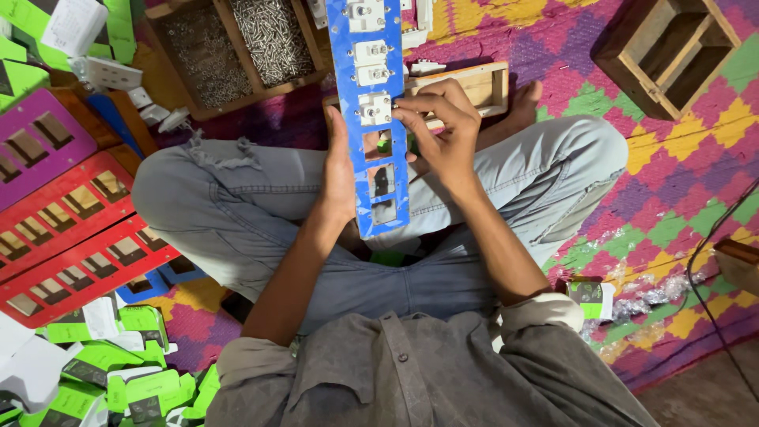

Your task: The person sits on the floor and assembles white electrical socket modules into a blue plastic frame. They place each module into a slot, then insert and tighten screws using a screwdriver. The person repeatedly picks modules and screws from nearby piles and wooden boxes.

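Note:
A long blue panel with square cut-outs lies lengthwise over my crossed legs. Several white switch modules sit in its upper cut-outs; the lower cut-outs are open. My left hand grips the panel's left edge from behind, near the lower holes. My right hand rests on the panel's right side, with its fingertips on a white switch module seated in the panel. A small green piece shows through the hole just below that module.
Red and purple panels with cut-outs lie stacked at left. A wooden tray of screws stands at the top, wooden boxes at upper right, green-and-white cartons at lower left, on a colourful woven mat.

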Demonstrator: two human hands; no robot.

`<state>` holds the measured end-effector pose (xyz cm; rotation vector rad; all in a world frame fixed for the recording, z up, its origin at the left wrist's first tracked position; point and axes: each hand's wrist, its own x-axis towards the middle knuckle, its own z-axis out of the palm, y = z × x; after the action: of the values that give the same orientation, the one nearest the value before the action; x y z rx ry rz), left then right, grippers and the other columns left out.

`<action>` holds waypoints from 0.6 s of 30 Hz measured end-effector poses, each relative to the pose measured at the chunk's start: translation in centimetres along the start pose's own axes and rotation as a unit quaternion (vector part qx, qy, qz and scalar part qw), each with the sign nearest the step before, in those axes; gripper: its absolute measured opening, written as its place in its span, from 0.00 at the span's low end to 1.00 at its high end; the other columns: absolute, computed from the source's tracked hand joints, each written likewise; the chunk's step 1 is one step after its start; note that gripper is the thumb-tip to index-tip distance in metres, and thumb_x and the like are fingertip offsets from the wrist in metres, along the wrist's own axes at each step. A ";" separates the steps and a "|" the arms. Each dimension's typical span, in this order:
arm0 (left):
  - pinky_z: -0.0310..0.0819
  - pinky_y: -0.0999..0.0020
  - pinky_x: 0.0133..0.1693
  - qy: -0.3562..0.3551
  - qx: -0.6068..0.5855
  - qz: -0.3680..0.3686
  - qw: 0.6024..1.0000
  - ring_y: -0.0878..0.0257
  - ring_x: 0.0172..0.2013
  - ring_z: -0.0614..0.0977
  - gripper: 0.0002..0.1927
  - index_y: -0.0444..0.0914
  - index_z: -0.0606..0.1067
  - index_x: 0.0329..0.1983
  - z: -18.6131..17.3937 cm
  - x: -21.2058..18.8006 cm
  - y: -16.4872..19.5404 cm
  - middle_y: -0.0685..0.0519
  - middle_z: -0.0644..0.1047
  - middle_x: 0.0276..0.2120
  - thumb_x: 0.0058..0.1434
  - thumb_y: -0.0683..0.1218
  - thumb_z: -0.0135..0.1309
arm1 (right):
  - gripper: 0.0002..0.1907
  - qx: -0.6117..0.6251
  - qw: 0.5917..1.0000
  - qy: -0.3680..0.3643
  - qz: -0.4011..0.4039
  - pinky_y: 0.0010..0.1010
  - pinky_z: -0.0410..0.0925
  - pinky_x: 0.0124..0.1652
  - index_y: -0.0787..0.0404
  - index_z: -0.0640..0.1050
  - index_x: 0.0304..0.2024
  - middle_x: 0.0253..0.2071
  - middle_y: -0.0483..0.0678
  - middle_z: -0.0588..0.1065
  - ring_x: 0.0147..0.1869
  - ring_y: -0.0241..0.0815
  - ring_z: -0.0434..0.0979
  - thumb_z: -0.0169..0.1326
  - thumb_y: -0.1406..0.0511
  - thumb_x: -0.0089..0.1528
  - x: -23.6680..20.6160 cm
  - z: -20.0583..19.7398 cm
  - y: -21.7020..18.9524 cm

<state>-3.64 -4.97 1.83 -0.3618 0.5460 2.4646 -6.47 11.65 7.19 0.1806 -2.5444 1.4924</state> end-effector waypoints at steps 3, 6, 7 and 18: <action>0.81 0.52 0.49 0.009 -0.020 0.015 1.000 0.55 0.45 0.82 0.46 0.35 0.67 0.68 0.2 0.1 0.0 0.47 0.78 0.50 0.69 0.76 0.30 | 0.09 0.002 1.000 -0.007 -0.004 0.30 0.69 0.44 0.64 0.85 0.41 0.38 0.48 0.75 0.43 0.42 0.76 0.70 0.74 0.59 0.0 -0.3 -0.2; 0.80 0.48 0.53 0.022 -0.013 0.033 0.999 0.56 0.51 0.81 0.45 0.36 0.65 0.70 0.5 0.1 0.4 0.47 0.77 0.55 0.69 0.75 0.30 | 0.12 0.040 0.999 -0.022 0.012 0.30 0.70 0.47 0.66 0.84 0.45 0.46 0.49 0.73 0.49 0.43 0.75 0.69 0.73 0.59 0.1 -0.6 -0.7; 0.80 0.48 0.54 0.015 -0.004 0.037 0.999 0.55 0.53 0.80 0.45 0.36 0.65 0.71 0.5 0.1 0.5 0.46 0.76 0.57 0.69 0.75 0.30 | 0.14 0.058 0.998 -0.027 0.020 0.30 0.70 0.49 0.66 0.83 0.48 0.49 0.49 0.73 0.51 0.43 0.75 0.69 0.73 0.59 0.2 -0.7 -0.9; 0.77 0.46 0.58 -0.016 0.014 0.052 0.998 0.52 0.57 0.79 0.47 0.37 0.61 0.74 0.9 -0.2 1.5 0.43 0.73 0.63 0.69 0.76 0.29 | 0.20 0.041 0.994 -0.098 -0.020 0.36 0.70 0.56 0.71 0.80 0.51 0.61 0.56 0.69 0.62 0.48 0.73 0.68 0.76 0.56 0.4 -0.9 -0.9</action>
<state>-4.53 -5.79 3.15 -0.2891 0.6003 2.5544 -6.63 12.02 8.49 0.4065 -2.6103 1.6393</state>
